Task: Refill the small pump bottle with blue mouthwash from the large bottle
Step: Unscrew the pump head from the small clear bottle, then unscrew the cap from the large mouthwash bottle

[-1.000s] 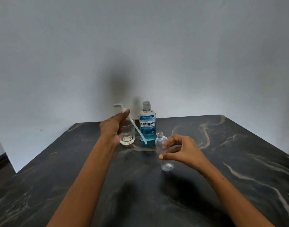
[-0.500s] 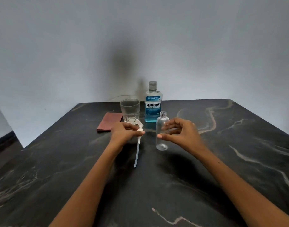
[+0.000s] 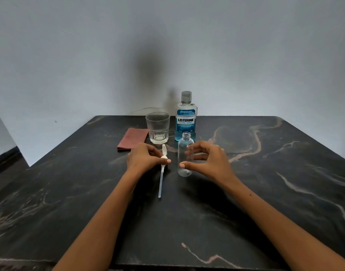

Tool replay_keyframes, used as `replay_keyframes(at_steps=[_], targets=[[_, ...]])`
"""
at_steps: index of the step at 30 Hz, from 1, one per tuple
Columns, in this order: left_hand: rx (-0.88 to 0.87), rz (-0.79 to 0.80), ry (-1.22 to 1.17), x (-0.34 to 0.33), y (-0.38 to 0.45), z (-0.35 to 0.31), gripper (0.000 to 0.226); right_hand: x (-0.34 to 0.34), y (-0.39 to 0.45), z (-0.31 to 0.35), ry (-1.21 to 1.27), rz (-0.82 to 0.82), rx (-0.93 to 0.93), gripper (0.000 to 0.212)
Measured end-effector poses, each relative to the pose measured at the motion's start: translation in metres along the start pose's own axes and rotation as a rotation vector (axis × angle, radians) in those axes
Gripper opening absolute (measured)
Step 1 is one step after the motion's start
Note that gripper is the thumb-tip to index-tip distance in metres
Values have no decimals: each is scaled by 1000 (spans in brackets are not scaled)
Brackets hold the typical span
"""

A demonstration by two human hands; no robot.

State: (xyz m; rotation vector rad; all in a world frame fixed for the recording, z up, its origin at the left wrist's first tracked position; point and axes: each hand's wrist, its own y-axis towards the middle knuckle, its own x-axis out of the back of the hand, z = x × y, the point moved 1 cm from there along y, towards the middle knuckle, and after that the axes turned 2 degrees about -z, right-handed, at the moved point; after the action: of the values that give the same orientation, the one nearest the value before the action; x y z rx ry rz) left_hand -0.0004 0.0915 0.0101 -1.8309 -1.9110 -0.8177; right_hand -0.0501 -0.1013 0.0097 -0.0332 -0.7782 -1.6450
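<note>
We take the small pump bottle (image 3: 185, 154) as our reference; it stands upright and uncapped on the dark marble table (image 3: 265, 202), and we see no blue liquid in it.

Nearest to us, left of the bottle, the pump head (image 3: 163, 158) lies on the table with its dip tube pointing back towards us. Our left hand (image 3: 145, 156) rests over it, thumb and fingers curled about the white collar, so we judge it held. Our right hand (image 3: 206, 159) sits just right of the bottle, fingers curved round it but apparently clear of the plastic; we judge it released.

Behind the bottle and slightly left stands a drinking glass (image 3: 158, 127), with a folded reddish cloth (image 3: 133, 138) further left. Directly behind the bottle stands the large mouthwash bottle (image 3: 185, 119), cap on.

Our assessment: unscrewing the pump is done. Opening the large bottle, pouring, and refitting the pump all remain.
</note>
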Motion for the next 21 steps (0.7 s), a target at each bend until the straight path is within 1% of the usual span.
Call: replay_keyframes(at_steps=[5, 12, 14, 17, 21], targets=[[7, -1, -12, 3, 2, 5, 32, -6, -3, 2, -9, 24, 25, 54], [24, -4, -107, 4, 3, 7, 29, -3, -4, 0, -58, 80, 13, 65], [21, -33, -126, 5, 3, 8, 29, 1, -4, 0, -70, 106, 2, 65], [-14, -112, -138, 8, 3, 7, 24, 11, -2, -2, -137, 195, -21, 62], [-99, -217, -252, 10, 0, -4, 25, 25, -1, 0, -214, 274, -60, 57]])
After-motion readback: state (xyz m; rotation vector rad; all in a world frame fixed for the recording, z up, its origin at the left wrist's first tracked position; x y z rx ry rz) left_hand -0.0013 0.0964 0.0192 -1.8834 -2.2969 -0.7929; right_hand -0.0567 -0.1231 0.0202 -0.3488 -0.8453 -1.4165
